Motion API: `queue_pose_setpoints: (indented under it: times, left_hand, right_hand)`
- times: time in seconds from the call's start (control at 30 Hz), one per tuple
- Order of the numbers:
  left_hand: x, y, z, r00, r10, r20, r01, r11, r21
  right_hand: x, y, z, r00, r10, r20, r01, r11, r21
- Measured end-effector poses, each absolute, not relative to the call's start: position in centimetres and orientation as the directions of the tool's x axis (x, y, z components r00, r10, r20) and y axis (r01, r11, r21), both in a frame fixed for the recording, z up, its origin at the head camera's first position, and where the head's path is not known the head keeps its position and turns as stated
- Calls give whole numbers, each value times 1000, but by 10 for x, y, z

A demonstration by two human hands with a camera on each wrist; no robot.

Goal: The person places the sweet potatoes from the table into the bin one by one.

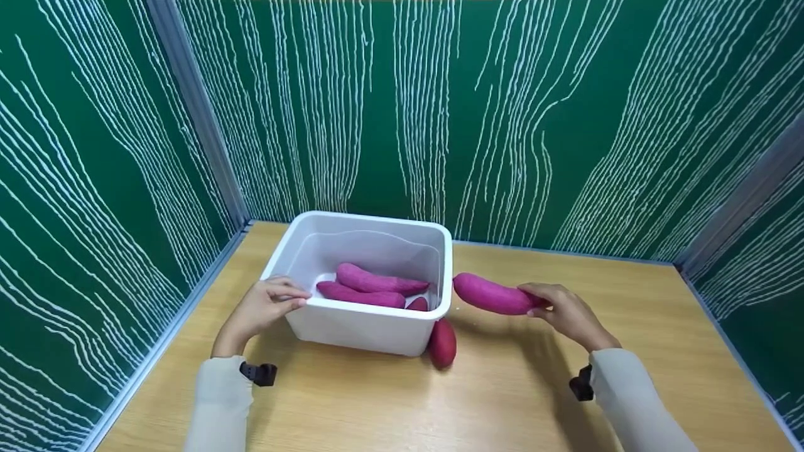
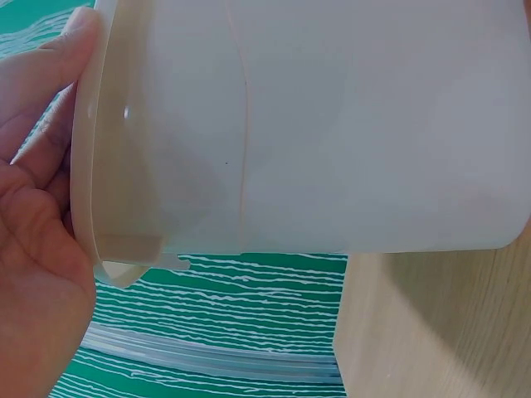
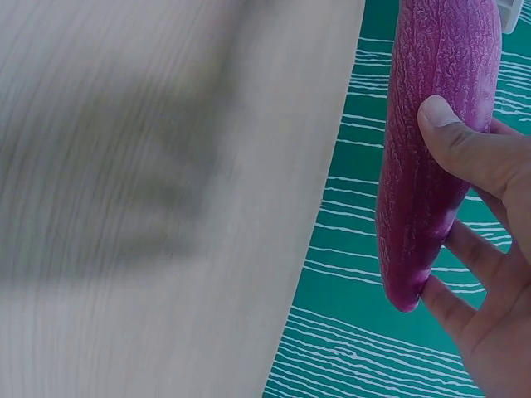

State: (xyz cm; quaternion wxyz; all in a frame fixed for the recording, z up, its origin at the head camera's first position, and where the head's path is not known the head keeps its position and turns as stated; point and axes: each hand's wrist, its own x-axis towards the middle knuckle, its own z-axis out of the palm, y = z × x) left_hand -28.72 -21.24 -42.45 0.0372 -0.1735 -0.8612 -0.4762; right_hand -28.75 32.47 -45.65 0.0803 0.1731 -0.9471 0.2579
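My right hand [image 1: 567, 312] grips a purple sweet potato [image 1: 493, 295] by its tapered end, raised beside the right wall of a white plastic bin [image 1: 358, 329]. In the right wrist view the thumb lies along the skin of that sweet potato [image 3: 436, 166], with fingers behind it. At the bin's front left corner, my left hand [image 1: 267, 304] pinches the rim [image 2: 85, 166]. Two purple sweet potatoes [image 1: 361, 296] lie inside, along with a smaller reddish one [image 1: 418, 304] partly hidden by the front wall. A red sweet potato [image 1: 443, 344] rests outside, against the front right corner.
The wooden table [image 1: 502, 402] runs under everything. Green panels [image 1: 427, 125] with wavy white lines close off the back and both sides, joined by grey metal posts [image 1: 201, 113]. The bin stands near the back panel, left of centre.
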Motion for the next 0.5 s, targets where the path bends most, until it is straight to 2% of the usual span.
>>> queue_pose_setpoints:
  times: [0.5]
  left_hand:
    - [-288,-212,-422,-955,241,174,277,508,816]
  right_hand:
    - [-288,327,-442,-928,-291,231,-369,794,-482]
